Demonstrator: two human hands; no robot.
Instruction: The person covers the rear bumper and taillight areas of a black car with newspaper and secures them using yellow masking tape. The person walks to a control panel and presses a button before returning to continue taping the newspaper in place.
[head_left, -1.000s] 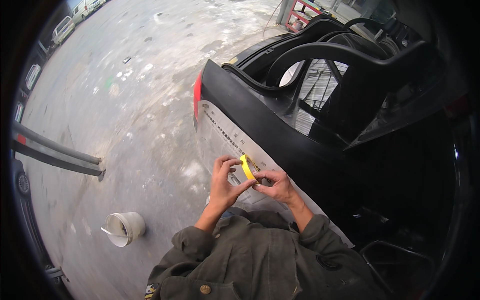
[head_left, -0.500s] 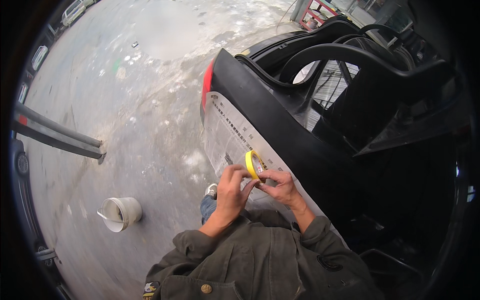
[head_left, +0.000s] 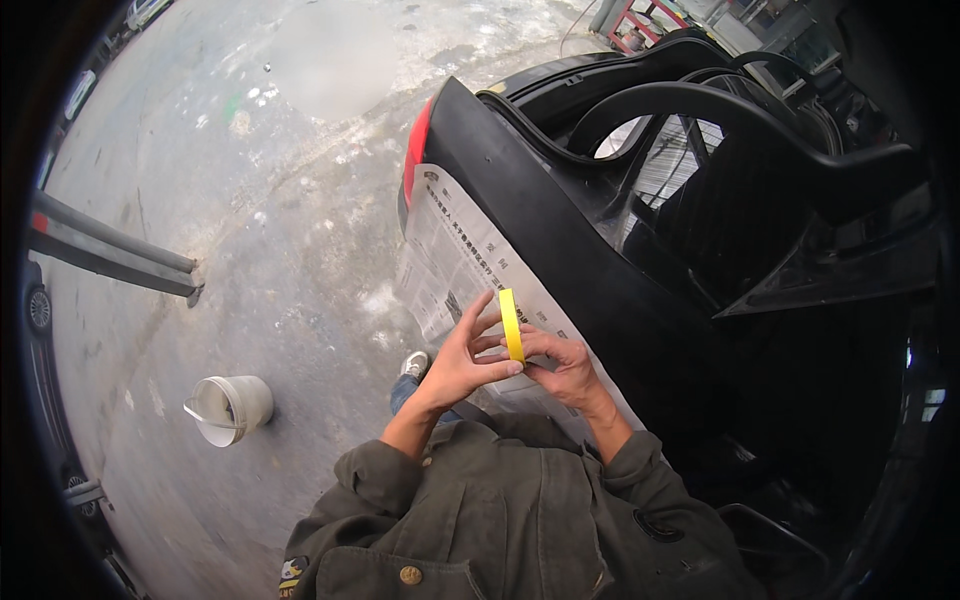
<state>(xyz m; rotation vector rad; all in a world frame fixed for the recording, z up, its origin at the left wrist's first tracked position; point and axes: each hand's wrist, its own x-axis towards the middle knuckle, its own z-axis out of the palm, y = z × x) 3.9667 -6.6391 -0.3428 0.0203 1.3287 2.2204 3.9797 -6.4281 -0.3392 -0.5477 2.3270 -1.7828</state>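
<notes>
My right hand (head_left: 565, 372) holds a roll of yellow tape (head_left: 512, 326), its fingers closed at the roll's lower right side. The roll stands nearly edge-on to me. On its other side my left hand (head_left: 462, 362) has its fingers stretched and spread, with the thumb tip at the roll's lower edge. Whether a loose tape end lies by that thumb is too small to tell. Beneath both hands, a printed newspaper sheet (head_left: 432, 262) hangs along the side of a black car body (head_left: 500, 150). A red light (head_left: 417, 138) shows beyond the sheet's far end.
A white bucket (head_left: 245, 402) with a handle stands on the concrete floor (head_left: 290, 250) to my left. Beyond it, a grey metal post (head_left: 120, 250) reaches in from the left, near a parked dark car (head_left: 45, 350). A red metal frame (head_left: 640, 22) stands at the far right.
My left hand's fingers have spread from a pinch beside the tape. The yellow roll has turned from showing its round opening to nearly edge-on, still in my right hand.
</notes>
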